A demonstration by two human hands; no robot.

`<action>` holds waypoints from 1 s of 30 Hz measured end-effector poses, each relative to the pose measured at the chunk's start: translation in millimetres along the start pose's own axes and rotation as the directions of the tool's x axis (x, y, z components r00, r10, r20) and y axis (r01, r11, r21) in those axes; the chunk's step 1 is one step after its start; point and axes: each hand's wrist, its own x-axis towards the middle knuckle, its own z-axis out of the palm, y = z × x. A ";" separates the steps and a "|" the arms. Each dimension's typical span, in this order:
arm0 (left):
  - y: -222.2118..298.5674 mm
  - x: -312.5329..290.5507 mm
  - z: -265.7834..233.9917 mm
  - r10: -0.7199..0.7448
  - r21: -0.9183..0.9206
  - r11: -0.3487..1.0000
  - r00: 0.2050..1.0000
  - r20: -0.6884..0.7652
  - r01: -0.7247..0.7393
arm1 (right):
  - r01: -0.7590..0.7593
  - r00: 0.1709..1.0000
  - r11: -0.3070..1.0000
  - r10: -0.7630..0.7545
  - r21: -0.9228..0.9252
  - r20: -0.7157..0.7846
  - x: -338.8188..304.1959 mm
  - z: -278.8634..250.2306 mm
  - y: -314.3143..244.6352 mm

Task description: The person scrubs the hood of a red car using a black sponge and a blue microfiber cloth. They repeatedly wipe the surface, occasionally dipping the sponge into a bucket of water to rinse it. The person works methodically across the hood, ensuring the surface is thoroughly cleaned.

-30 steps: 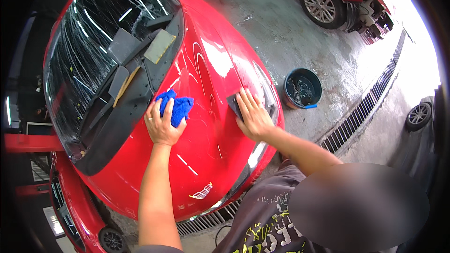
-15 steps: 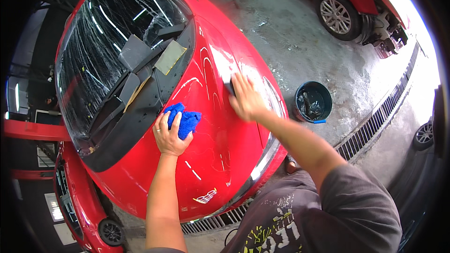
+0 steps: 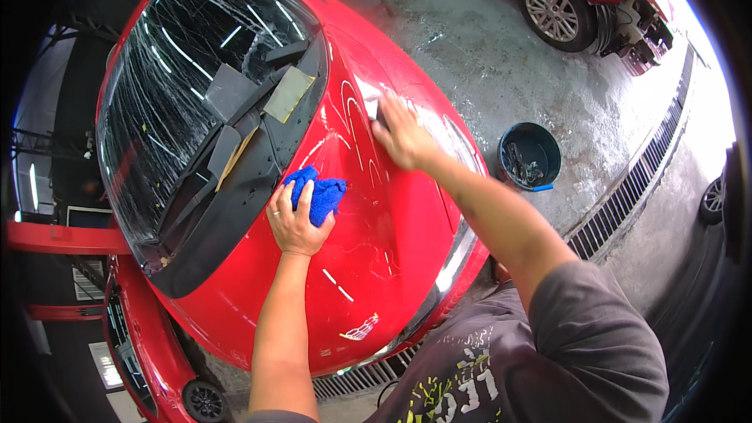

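A blue microfiber cloth [image 3: 327,200] is bunched under my left hand [image 3: 300,223], whose fingers curl over it on the red car hood [image 3: 368,266]. The cloth lies near the windshield edge of the hood. Farther out and to the right, my right hand [image 3: 406,135] presses a small dark pad [image 3: 381,116] against the glossy hood near the fender. Most of the pad is covered by my fingers, and slight blur softens that hand.
A dark bucket [image 3: 529,158] stands on the wet floor at right. Sandpaper sheets [image 3: 290,94] lie by the wipers, below a streaked windshield [image 3: 211,39]. A floor grate [image 3: 638,176] runs along the right. Other red cars stand at far right and lower left.
My right hand has slid the dark pad a short way farther and slightly left over the hood. My left hand stays on the cloth. The whole view has shifted slightly.
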 end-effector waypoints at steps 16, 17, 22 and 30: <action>34.4 19.8 0.4 -0.197 0.003 0.980 0.979 0.044 0.197 | -0.045 0.999 0.999 0.045 -0.009 0.022 37.3 -1.0 -15.2; 41.8 22.3 3.1 -0.250 0.045 0.968 0.967 0.042 0.248 | -0.040 0.998 0.999 0.041 -0.010 0.039 13.3 10.8 -15.2; 73.1 96.5 51.9 -0.278 0.044 0.958 0.955 -0.104 0.284 | 0.128 0.944 0.992 -0.123 0.004 0.308 -172.1 -18.5 -25.3; 59.9 215.1 101.8 -0.454 -0.046 0.890 0.870 -0.191 0.454 | -0.195 0.968 0.652 0.008 0.733 0.250 -112.2 -74.3 6.6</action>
